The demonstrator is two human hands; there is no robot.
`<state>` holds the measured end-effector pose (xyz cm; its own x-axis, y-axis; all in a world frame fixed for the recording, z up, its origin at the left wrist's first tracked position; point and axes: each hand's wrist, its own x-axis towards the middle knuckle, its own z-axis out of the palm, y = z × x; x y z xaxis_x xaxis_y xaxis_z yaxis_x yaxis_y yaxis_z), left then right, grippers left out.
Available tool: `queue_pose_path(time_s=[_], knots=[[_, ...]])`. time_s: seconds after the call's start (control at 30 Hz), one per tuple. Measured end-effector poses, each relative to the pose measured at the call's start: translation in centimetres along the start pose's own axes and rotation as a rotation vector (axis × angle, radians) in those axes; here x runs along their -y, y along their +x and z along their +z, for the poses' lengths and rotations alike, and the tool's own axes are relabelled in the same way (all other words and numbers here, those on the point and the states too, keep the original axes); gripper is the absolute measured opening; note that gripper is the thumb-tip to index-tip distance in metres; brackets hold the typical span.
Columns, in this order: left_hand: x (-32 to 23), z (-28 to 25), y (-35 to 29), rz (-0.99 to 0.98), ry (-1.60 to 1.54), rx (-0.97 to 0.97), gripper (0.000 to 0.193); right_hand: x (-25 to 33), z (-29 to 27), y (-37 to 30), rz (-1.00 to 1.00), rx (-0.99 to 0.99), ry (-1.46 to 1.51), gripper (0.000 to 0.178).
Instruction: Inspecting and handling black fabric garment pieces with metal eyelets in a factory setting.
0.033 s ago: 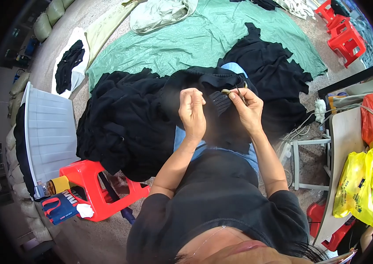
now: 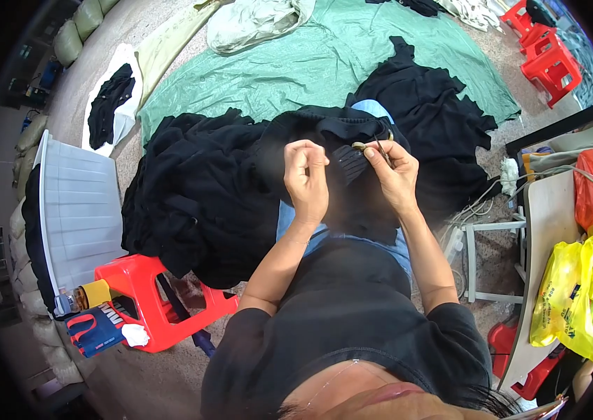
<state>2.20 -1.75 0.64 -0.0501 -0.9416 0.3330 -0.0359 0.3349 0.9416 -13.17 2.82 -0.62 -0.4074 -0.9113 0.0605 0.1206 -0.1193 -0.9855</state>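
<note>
My left hand (image 2: 305, 183) is raised over the dark cloth in my lap, its fingers curled into a pinch. Anything between those fingertips is too small to make out. To its right, my right hand (image 2: 396, 175) grips a small dark metal tool with a brass-coloured end (image 2: 358, 146), which looks like thread snips. Beneath both hands a black knitted garment (image 2: 310, 127) with a ribbed part lies across my knees in blue jeans. A big heap of black garments (image 2: 205, 189) spreads to the left, and another black pile (image 2: 422, 105) lies beyond my right hand.
A green sheet (image 2: 261, 84) covers the floor ahead. On the left are a pale plastic bin (image 2: 79, 210) and a red stool (image 2: 128, 269) holding a jar and a dark blue packet. A board (image 2: 545, 231) with a yellow bag (image 2: 573, 297) stands at right, near cables.
The fingers and thumb of my left hand have shifted very slightly. My right hand, the tool and the garments look the same.
</note>
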Motion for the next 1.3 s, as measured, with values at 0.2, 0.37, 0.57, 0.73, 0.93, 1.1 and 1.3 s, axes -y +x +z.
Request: queue_pose_path(time_s=[0.2,0.37,0.57,0.73,0.93,1.1,1.3], knots=[[-1.4,0.2,-0.3,-0.233,-0.102,0.223,0.032,0.1,0.4,-0.3,-0.061,-0.010,0.021,0.008],[-1.5,0.8,0.0,-0.225,-0.307,0.360,0.036,-0.2,0.1,-0.6,-0.083,0.024,0.012,0.008],[-0.2,1.0,-0.1,-0.299,-0.334,0.419,0.034,0.3,-0.2,-0.5,0.013,0.063,0.182,0.009],[0.1,1.3,-0.1,-0.308,-0.362,0.410,0.031,0.5,-0.6,-0.3,0.091,0.079,0.252,0.009],[0.3,1.3,-0.5,-0.305,-0.395,0.414,0.030,0.2,-1.0,-0.3,0.119,0.108,0.289,0.009],[0.4,2.1,-1.1,-0.197,-0.328,0.353,0.034,0.6,-1.6,-0.5,-0.128,0.181,-0.082,0.017],[-5.2,-2.2,-0.2,-0.131,-0.192,1.076,0.059,5.7,-11.0,-2.6,-0.450,0.442,0.389,0.031]])
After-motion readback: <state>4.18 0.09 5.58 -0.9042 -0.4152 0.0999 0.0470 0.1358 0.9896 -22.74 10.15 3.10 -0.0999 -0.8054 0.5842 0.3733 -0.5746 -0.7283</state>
